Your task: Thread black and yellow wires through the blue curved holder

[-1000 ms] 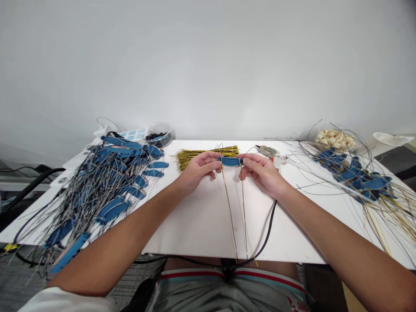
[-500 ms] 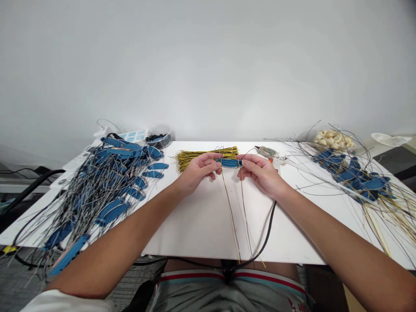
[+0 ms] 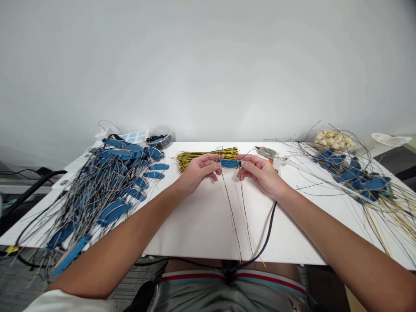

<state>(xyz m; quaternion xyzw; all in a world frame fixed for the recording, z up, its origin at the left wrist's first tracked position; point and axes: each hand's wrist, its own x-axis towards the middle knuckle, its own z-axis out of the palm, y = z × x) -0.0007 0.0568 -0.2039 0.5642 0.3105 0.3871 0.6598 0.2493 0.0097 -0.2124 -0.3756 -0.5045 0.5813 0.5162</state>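
1. Flat blue oval plastic piece (image 3: pixel 230 164) is held just above the white tabletop (image 3: pixel 201 216), abt mid-table toward the far edge, lying sideways btwn both hands.
2. Left hand (image 3: pixel 196 172) has its fingers pinched on the piece's left end, thumb on the near side, other fingers curled over the top.
3. Right hand (image 3: pixel 261 174) does the same on the right end, fingertips clamped on it.
4. Thin yellow and dark wires (image 3: pixel 235 212) hang from the piece in two strands, run toward the person and drop over the near table edge.
5. Black cable (image 3: pixel 269 229) curves from under the right wrist to the near edge, just beside those wires.
6. Right behind the hands: bundle of yellow-black cut wires (image 3: pixel 195 155), lying flat, almost touching the left fingers.
7. Orange-tipped tool w/ clear body (image 3: pixel 271 152) sits just beyond the right hand.
8. Far left: big heap of blue oval pieces w/ grey wires (image 3: pixel 107 186), spilling off the table edge.
9. Far right: smaller heap of same blue pieces w/ wires (image 3: pixel 354 175), pile of pale beige bits (image 3: pixel 333 139) behind it.
10. Small clear tub of black parts (image 3: pixel 159 138) at back left.
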